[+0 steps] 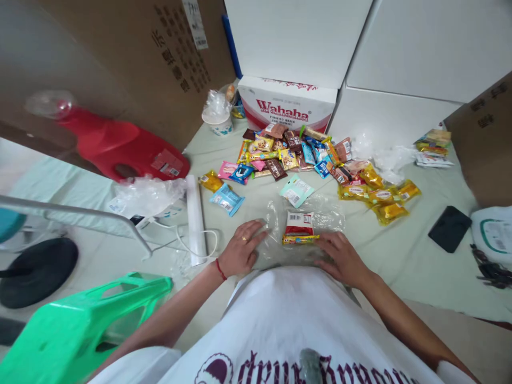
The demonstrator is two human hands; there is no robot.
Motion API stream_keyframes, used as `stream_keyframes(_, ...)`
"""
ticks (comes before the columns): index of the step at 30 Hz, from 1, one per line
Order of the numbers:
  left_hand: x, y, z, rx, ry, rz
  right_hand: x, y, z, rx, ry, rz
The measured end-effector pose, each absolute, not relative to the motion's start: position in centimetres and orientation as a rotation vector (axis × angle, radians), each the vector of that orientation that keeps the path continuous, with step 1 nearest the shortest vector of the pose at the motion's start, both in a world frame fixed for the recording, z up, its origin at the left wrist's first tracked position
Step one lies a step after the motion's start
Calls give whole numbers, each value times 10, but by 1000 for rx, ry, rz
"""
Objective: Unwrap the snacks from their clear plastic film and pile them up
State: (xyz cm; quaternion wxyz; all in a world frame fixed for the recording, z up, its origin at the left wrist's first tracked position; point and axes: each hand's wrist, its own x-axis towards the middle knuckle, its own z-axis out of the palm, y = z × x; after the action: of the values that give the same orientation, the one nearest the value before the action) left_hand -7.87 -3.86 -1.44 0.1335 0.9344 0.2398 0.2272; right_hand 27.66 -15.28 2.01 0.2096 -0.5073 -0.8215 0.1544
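Note:
A clear plastic bag (274,250) lies flat on the table in front of me. On it rest a red-and-white snack packet (300,223) and, just below that, a narrow yellow snack bar (298,239). My left hand (242,246), with a ring and a red wrist string, lies at the bag's left edge, fingers loosely bent and apart. My right hand (342,256) is on the bag's right side, fingers stretched toward the end of the yellow bar. A pale green packet (296,191) sits just beyond the bag.
A pile of wrapped snacks (276,154) lies before a Wahaha box (288,104). Yellow packets (384,196) and a black flat object (449,229) are on the right. Leftward are a blue packet (226,199), white roll (195,221), red jug (120,141) and green stool (80,325).

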Motion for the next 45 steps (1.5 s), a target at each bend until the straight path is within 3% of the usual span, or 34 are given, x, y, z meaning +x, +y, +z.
stream_keyframes(5, -70, -49, -12, 2799, 470, 547, 287, -187, 3, -1440, -2265, 415)
stream_keyframes(9, -58, -34, -13, 2622, 559, 487, 286, -177, 0, -1461, -2095, 427)
stream_keyframes(18, -43, 5, -11, 2253, 657, 314, 305, -112, 24, -1648, -1690, 1072)
stream_keyframes(24, -30, 19, -12, 1869, 782, 513, 313, -82, 15, -1698, -1568, 1263)
stream_keyframes(27, -19, 21, -15, 1769, 1078, 577, 313, -75, 12, -1845, -1563, 1195)
stream_keyframes(33, 3, 15, -20, 2085, 1705, 479, 302, -71, 5, -2319, -1847, 723)
stream_keyframes(37, 1, 11, -16, 2079, 1820, 518, 298, -73, 5, -2382, -1906, 663)
stream_keyframes(41, -9, -1, 3, 2085, 1982, 870, 298, -72, 6, -2394, -1920, 681)
stream_keyframes(45, -1, -27, 22, 2367, 1590, 1101, 298, -72, 6, -2390, -1937, 713)
